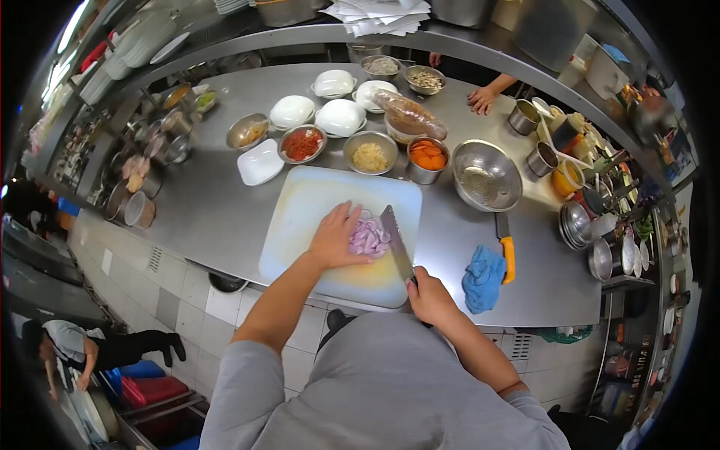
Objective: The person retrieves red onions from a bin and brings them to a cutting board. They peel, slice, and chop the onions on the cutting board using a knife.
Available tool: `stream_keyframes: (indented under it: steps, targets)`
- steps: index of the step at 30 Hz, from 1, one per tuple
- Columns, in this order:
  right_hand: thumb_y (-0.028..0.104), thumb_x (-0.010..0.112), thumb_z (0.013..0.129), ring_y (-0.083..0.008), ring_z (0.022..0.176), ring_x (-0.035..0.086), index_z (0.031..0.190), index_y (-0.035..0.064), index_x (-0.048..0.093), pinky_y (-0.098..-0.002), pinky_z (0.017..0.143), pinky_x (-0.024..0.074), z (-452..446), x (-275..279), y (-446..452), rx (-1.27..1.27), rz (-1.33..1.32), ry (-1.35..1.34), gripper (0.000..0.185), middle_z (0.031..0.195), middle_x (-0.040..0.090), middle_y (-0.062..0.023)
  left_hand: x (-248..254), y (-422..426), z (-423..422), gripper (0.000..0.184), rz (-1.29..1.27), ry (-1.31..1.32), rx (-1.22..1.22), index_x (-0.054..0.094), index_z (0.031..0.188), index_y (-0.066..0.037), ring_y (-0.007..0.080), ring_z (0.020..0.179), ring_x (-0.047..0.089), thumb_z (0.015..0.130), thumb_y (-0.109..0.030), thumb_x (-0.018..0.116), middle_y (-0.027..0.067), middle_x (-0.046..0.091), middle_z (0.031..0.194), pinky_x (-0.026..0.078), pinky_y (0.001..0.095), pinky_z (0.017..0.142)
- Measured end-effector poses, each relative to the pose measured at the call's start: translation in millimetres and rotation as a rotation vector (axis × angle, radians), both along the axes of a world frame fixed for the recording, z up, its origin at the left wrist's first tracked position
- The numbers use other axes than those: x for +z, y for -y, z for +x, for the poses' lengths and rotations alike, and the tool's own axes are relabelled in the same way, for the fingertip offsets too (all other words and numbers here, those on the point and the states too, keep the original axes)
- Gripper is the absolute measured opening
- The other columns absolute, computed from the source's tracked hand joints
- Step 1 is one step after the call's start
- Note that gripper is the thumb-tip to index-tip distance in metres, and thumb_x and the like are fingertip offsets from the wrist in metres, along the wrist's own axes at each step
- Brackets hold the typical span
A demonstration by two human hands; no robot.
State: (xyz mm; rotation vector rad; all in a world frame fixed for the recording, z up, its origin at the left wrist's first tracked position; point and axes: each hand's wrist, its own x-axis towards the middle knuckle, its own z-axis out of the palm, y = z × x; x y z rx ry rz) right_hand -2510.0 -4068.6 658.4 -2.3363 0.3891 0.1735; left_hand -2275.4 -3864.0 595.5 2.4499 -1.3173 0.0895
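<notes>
A white cutting board (322, 199) lies on the steel table in front of me. Sliced shallots (369, 238) are heaped at its middle. My left hand (335, 234) rests against the left side of the heap, fingers stretched out and spread. In my right hand (431, 296) is the handle of a kitchen knife (396, 241). Its broad blade points away from me, along the right side of the shallots. Just beyond the board stand bowls of chopped garlic (370, 157), a red chopped ingredient (302, 144) and orange carrot slices (427, 155).
Right of the board are a large steel bowl (487, 176), a yellow-handled knife (508, 259) and a blue cloth (484, 279). White dishes (291, 112) stand at the back. Another person's hand (481, 100) rests on the far edge. A shelf (300, 37) overhangs the table. Another person (82, 349) works at lower left.
</notes>
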Motion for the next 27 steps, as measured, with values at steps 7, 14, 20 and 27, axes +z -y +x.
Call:
stream_keyframes:
  steps: [7,14,20,27]
  targets:
    - [0.022,0.055,0.108,-0.0530,0.094,0.070,0.124,-0.0049,0.054,-0.0597,0.085,0.0546,3.3,8.9,-13.4,0.036,-0.007,-0.008,0.031,0.100,0.073,-0.0335,10.7,23.9,-12.4,0.139,0.224,-0.109,0.137,0.030,0.168,-0.003,0.0410,0.157,0.033,0.065,-0.080,0.082,0.0254,0.034,0.170,0.028,0.0642,0.126]
    - [0.021,0.054,0.109,-0.0519,0.095,0.070,0.120,-0.0034,0.053,-0.0602,0.086,0.0535,10.6,3.1,-0.4,0.058,-0.123,0.013,0.027,0.100,0.072,-0.0322,11.6,25.5,5.7,0.108,0.299,-0.337,0.084,0.045,0.160,-0.003,0.0322,0.161,0.030,0.080,-0.068,0.079,0.0131,0.037,0.172,0.021,0.0687,0.128]
    - [0.021,0.054,0.109,-0.0475,0.082,0.071,0.124,-0.0036,0.056,-0.0561,0.078,0.0557,11.8,19.8,5.7,0.019,-0.008,-0.027,0.029,0.098,0.071,-0.0306,19.8,16.6,-13.6,0.095,0.117,-0.195,0.082,0.039,0.164,-0.003,0.0354,0.164,0.025,0.095,-0.060,0.069,0.0160,0.038,0.171,0.011,0.0689,0.130]
    - [0.020,0.051,0.114,-0.0136,0.058,0.060,0.124,-0.0012,0.058,-0.0318,0.053,0.0513,9.2,32.6,1.2,-0.153,0.626,-0.132,0.024,0.086,0.062,-0.0045,1.0,21.0,-60.3,0.092,0.043,-0.048,0.061,0.031,0.167,0.002,0.0385,0.167,0.013,0.104,-0.060,0.056,0.0166,0.027,0.178,0.003,0.0762,0.126]
